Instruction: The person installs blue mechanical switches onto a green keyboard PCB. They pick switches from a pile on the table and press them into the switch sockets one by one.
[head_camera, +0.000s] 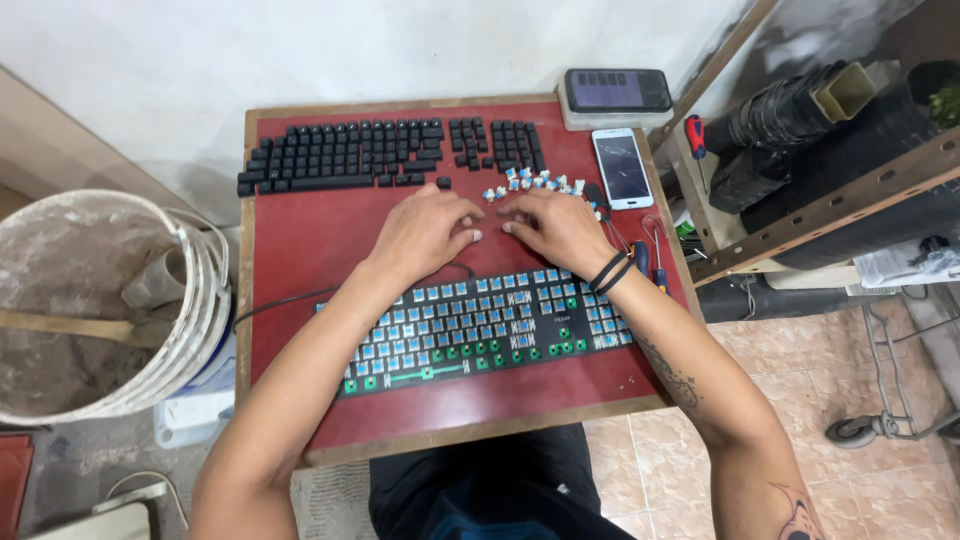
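Small blue-and-white keyboard switches (530, 182) lie in a loose row at the frame's upper centre, just above both hands. The left hand (425, 228) and right hand (555, 228) meet fingertip to fingertip on the red worktop (300, 250), fingers curled inward; what the grip pinches, if anything, I cannot tell. Just below the wrists sits a stripped black keyboard (480, 330) showing bare blue switches on green board. Removed black plastic keycaps (390, 152) lie arranged above. A white smartphone (622, 168) rests at right; a plaster-crusted bucket (100, 300) stands left.
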